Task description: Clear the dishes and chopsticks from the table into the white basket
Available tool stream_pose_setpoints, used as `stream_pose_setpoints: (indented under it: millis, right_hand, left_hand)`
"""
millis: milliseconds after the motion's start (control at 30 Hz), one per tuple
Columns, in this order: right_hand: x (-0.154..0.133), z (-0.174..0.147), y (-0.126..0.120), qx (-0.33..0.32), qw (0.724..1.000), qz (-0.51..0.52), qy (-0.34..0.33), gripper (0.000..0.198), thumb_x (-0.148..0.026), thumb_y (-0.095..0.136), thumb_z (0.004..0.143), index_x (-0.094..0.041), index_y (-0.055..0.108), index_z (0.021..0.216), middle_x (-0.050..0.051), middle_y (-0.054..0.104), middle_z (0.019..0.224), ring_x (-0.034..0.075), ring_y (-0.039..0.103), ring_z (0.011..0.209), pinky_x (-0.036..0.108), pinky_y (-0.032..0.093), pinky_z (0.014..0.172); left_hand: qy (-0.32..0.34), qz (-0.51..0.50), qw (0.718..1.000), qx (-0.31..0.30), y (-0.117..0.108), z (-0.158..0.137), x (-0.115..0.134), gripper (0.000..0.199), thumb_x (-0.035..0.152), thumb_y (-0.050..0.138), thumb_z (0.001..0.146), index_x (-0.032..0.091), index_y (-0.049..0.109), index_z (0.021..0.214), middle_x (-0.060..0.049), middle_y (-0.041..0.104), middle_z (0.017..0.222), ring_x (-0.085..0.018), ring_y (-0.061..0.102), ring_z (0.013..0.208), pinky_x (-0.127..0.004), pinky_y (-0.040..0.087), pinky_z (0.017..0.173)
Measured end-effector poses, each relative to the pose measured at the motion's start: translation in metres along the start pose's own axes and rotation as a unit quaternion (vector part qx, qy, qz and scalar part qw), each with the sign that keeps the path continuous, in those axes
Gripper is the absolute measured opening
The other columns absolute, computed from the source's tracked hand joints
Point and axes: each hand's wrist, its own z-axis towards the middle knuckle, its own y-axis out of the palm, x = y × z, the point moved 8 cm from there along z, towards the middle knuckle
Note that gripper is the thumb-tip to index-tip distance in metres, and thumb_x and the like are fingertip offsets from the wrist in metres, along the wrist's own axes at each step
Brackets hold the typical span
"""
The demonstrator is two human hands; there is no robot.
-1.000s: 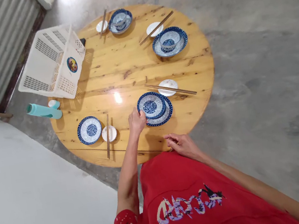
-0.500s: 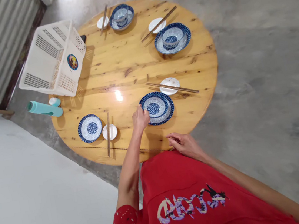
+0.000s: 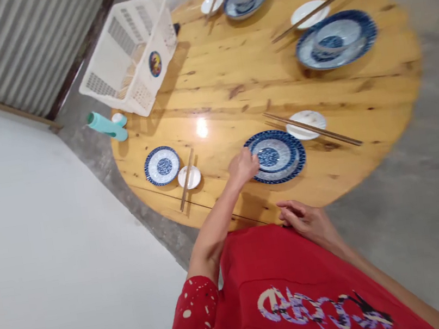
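A: Which hand is at the bowl (image 3: 271, 155)?

B: The left hand (image 3: 244, 166). Its fingers look pinched on the bowl's left rim; the fingertips are partly hidden, so I can't tell how firm the hold is.

A: And the right hand (image 3: 305, 223)?

B: Loosely curled, with nothing visible in it, over the near edge of the worktop (image 3: 209, 94) in front of the red shirt (image 3: 302, 273). The left is plainly the nearer one.

A: Which way does the bowl lie from each?

B: Just right of the left hand and touching it; beyond the right hand, a little to its left. It sits on the plate (image 3: 300, 158), towards the near edge. Both are round, so neither has a long axis to speak of.

A: What crowds them?

B: The chopsticks (image 3: 339, 136), just beyond, slanting over a dish (image 3: 307, 117) towards the right edge.

A: Where is there room?

B: Wood shows from the plate down to the near edge, and leftward as far as the second dish (image 3: 193, 179). The basket (image 3: 151, 78) stands well apart, by the far left edge.
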Motion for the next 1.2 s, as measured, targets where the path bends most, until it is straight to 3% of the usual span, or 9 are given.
stream_pose_setpoints:
  millis: [167,300,500,667,767,867,1000,1100,1200]
  right_hand:
    - [0.007,0.002,0.004,-0.011,1.0,-0.006,0.018,0.045,-0.058,0.05,0.083,-0.023,0.068,0.103,0.007,0.076,0.075,0.025,0.073,0.063,0.036,0.057,0.06]
    - [0.006,0.004,0.007,-0.021,0.999,-0.032,0.005,0.044,-0.06,0.051,0.081,-0.025,0.069,0.101,0.007,0.077,0.076,0.026,0.074,0.063,0.037,0.057,0.06]
    - [0.002,0.007,0.012,-0.029,0.998,-0.048,0.006,0.041,-0.057,0.052,0.081,-0.025,0.07,0.101,0.007,0.077,0.075,0.026,0.074,0.063,0.035,0.056,0.058]
    - [-0.022,0.007,0.019,-0.04,0.995,-0.089,-0.032,0.035,-0.047,0.05,0.086,-0.023,0.074,0.097,0.007,0.078,0.079,0.024,0.073,0.065,0.033,0.055,0.062]
    - [-0.025,0.01,0.023,-0.04,0.995,-0.088,-0.024,0.037,-0.047,0.05,0.086,-0.022,0.075,0.094,0.007,0.078,0.079,0.023,0.071,0.064,0.032,0.055,0.062]
    - [-0.018,0.015,0.026,-0.038,0.999,-0.023,0.014,0.04,-0.05,0.052,0.085,-0.019,0.074,0.097,0.007,0.075,0.075,0.022,0.069,0.06,0.031,0.055,0.058]
    - [-0.007,0.027,0.004,0.068,0.993,0.083,0.052,0.041,-0.051,0.058,0.082,-0.017,0.067,0.104,0.006,0.074,0.08,0.019,0.069,0.06,0.032,0.058,0.061]
    - [-0.001,0.045,-0.021,0.166,0.971,0.157,0.074,0.046,-0.051,0.065,0.08,-0.017,0.06,0.112,0.006,0.075,0.087,0.017,0.069,0.058,0.03,0.06,0.057]
    - [-0.002,0.071,-0.036,0.196,0.954,0.21,0.088,0.042,-0.048,0.072,0.08,-0.018,0.058,0.105,0.006,0.072,0.084,0.018,0.07,0.057,0.028,0.058,0.049]
  left_hand:
    - [-0.004,0.028,0.999,-0.017,0.003,-0.003,-0.001,0.038,0.032,0.049,0.103,0.005,0.065,0.125,-0.03,0.074,0.113,-0.036,0.069,0.117,-0.044,0.051,0.093]
    - [-0.008,0.0,1.0,0.022,-0.013,-0.013,-0.017,0.054,0.049,0.053,0.102,0.006,0.062,0.133,-0.03,0.072,0.12,-0.037,0.068,0.119,-0.047,0.05,0.095]
    - [-0.105,-0.079,0.983,0.124,-0.068,-0.05,-0.106,0.041,0.04,0.052,0.102,0.015,0.068,0.129,-0.014,0.079,0.102,-0.027,0.073,0.104,-0.037,0.052,0.094]
    - [-0.149,-0.178,0.927,0.293,-0.119,-0.099,-0.184,0.028,0.031,0.051,0.093,0.019,0.074,0.105,-0.004,0.075,0.088,-0.018,0.069,0.076,-0.026,0.052,0.073]
    - [-0.192,-0.21,0.898,0.336,-0.128,-0.12,-0.224,0.03,0.039,0.049,0.09,0.019,0.071,0.095,0.001,0.064,0.064,-0.016,0.059,0.059,-0.025,0.047,0.06]
    - [-0.205,-0.246,0.875,0.362,-0.128,-0.135,-0.248,0.03,0.043,0.048,0.088,0.019,0.066,0.091,0.001,0.062,0.063,-0.015,0.053,0.053,-0.025,0.043,0.055]
    - [-0.211,-0.276,0.858,0.377,-0.122,-0.15,-0.261,0.027,0.043,0.049,0.086,0.019,0.062,0.087,0.001,0.062,0.065,-0.013,0.049,0.052,-0.025,0.043,0.055]
    - [-0.209,-0.291,0.853,0.38,-0.12,-0.153,-0.268,0.026,0.043,0.051,0.085,0.019,0.06,0.082,0.001,0.062,0.065,-0.013,0.05,0.052,-0.025,0.043,0.055]
    - [-0.217,-0.282,0.856,0.375,-0.121,-0.151,-0.275,0.026,0.044,0.049,0.086,0.02,0.058,0.079,0.001,0.064,0.067,-0.013,0.051,0.053,-0.025,0.045,0.056]
